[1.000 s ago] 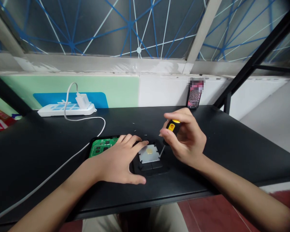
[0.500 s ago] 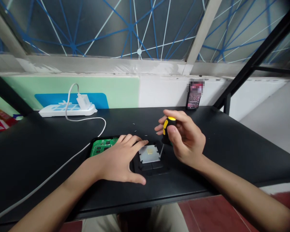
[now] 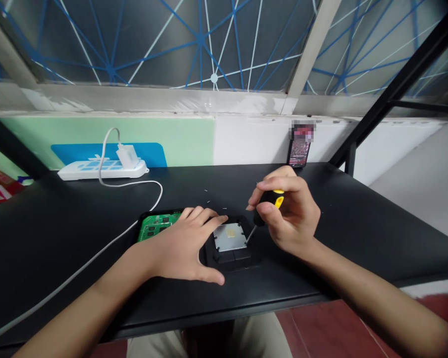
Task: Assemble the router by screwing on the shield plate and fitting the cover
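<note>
My right hand (image 3: 289, 211) grips a black and yellow screwdriver (image 3: 269, 203) by its handle. The shaft slants down to the left, its tip at the right edge of a silver metal plate (image 3: 224, 239). That plate lies in a black plastic housing (image 3: 242, 261) and has a small yellowish patch on it. My left hand (image 3: 188, 243) rests with fingers spread over the housing's left side, the index fingertip near the plate's top edge. Partly under this hand is a green circuit board (image 3: 153, 226) in a black case.
Several small screws (image 3: 214, 204) lie behind the housing. A white power strip (image 3: 104, 170) with a plugged-in charger (image 3: 127, 156) stands at the back left, its white cable (image 3: 97, 258) running across the black table. A phone (image 3: 299, 146) leans against the wall.
The screwdriver's handle has turned and tilted further right in my right hand, whose fingers have shifted around it. Its tip stays by the plate's right edge. My left hand keeps its place.
</note>
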The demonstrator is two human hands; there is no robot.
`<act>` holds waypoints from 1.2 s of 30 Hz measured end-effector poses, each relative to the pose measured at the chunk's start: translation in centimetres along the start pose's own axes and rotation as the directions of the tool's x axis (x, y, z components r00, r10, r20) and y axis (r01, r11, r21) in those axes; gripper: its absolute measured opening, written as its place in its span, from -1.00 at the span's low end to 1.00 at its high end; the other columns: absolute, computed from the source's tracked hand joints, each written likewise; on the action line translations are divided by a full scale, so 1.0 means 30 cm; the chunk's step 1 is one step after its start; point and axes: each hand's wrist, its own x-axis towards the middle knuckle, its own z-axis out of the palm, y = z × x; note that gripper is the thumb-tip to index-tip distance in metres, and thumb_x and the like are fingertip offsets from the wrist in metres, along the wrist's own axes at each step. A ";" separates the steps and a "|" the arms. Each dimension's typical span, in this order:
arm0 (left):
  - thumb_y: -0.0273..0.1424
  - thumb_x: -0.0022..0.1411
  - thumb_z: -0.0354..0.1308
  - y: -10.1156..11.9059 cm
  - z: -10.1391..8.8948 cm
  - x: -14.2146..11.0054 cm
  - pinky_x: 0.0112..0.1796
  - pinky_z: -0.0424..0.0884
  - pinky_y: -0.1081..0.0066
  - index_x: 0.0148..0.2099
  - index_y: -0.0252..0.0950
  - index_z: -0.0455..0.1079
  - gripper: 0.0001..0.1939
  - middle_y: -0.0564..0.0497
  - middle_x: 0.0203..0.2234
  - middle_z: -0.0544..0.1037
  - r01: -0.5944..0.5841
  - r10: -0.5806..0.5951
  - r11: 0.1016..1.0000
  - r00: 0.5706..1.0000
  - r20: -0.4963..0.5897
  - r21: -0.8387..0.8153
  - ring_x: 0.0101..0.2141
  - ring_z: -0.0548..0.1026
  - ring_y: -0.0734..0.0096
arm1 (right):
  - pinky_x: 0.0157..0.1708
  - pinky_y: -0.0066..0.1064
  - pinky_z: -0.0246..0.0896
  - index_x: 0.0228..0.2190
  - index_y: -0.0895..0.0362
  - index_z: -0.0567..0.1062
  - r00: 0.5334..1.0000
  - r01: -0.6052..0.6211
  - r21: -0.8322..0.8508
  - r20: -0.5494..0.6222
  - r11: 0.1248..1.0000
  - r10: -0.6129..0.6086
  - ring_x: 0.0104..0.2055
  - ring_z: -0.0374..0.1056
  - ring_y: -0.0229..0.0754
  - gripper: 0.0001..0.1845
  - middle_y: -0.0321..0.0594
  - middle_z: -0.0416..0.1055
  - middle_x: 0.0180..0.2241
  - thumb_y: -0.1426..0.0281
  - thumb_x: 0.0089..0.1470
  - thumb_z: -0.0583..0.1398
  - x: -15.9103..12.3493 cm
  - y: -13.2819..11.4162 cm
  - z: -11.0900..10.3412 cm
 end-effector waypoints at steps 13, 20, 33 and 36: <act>0.22 0.05 0.30 -0.002 0.003 0.002 0.16 0.15 -0.04 0.41 -0.25 0.09 0.06 -0.22 0.18 0.31 -0.010 0.010 1.000 1.000 0.007 0.017 0.14 0.27 -0.16 | -0.38 -0.29 0.55 -0.02 0.02 0.46 0.983 -0.178 0.277 0.012 0.944 0.182 -0.31 0.56 -0.19 -0.75 -0.20 0.58 -0.21 0.38 0.36 0.05 -0.022 -0.024 0.014; 0.20 0.05 0.31 0.006 -0.001 0.004 0.16 0.17 -0.04 0.39 -0.23 0.11 0.04 -0.21 0.17 0.32 -0.006 0.007 1.000 1.000 -0.011 0.014 0.13 0.28 -0.16 | -0.51 -0.35 0.50 -0.07 0.01 0.53 0.999 -0.033 0.089 -0.030 0.995 0.035 -0.34 0.50 -0.20 -0.77 -0.19 0.43 -0.23 0.40 0.25 0.19 -0.007 -0.023 0.006; 0.20 0.05 0.31 0.001 0.005 0.000 0.14 0.18 -0.06 0.40 -0.18 0.12 0.02 -0.20 0.16 0.34 -0.012 0.011 1.000 1.000 -0.028 -0.013 0.12 0.28 -0.17 | -0.52 -0.36 0.43 0.00 0.01 0.51 0.997 -0.019 -0.031 -0.074 0.999 0.017 -0.40 0.45 -0.23 -0.64 -0.21 0.44 -0.30 0.48 0.17 0.24 -0.016 -0.004 0.006; 0.20 0.04 0.31 0.002 0.004 0.000 0.15 0.17 -0.06 0.40 -0.22 0.12 0.04 -0.21 0.16 0.33 -0.011 0.011 1.000 1.000 -0.021 -0.004 0.12 0.28 -0.17 | -0.54 -0.36 0.36 -0.03 0.02 0.51 0.997 -0.010 -0.050 -0.083 0.999 0.006 -0.46 0.38 -0.28 -0.65 -0.25 0.39 -0.32 0.50 0.14 0.26 -0.011 -0.004 0.005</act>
